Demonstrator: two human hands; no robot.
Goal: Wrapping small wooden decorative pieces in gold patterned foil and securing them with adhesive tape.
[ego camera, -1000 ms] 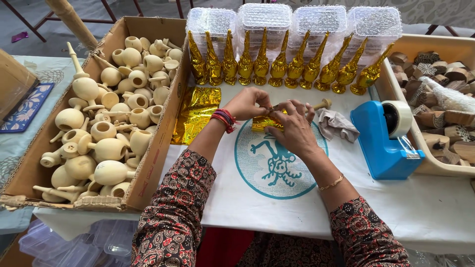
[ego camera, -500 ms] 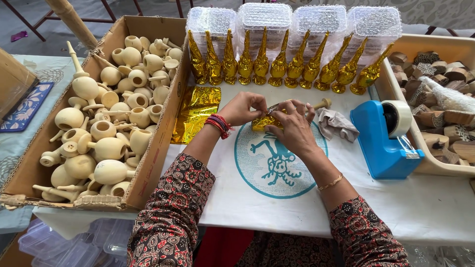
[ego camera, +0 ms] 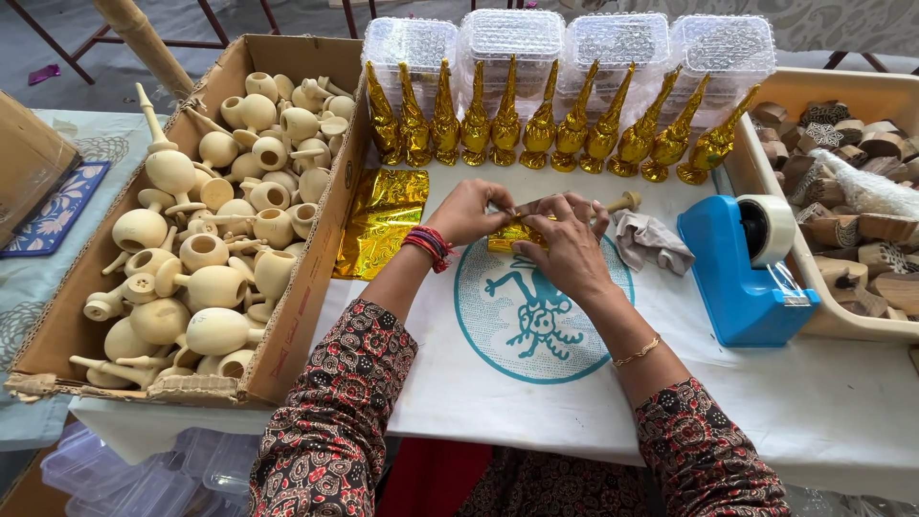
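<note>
Both hands met at the middle of the counter [ego camera: 842,402], left hand [ego camera: 474,211] and right hand [ego camera: 565,244] pinching gold foil [ego camera: 512,235] around a small wooden piece [ego camera: 624,201], a wrap that seemingly wanted foil pulled taut and smoothed flat.
</note>
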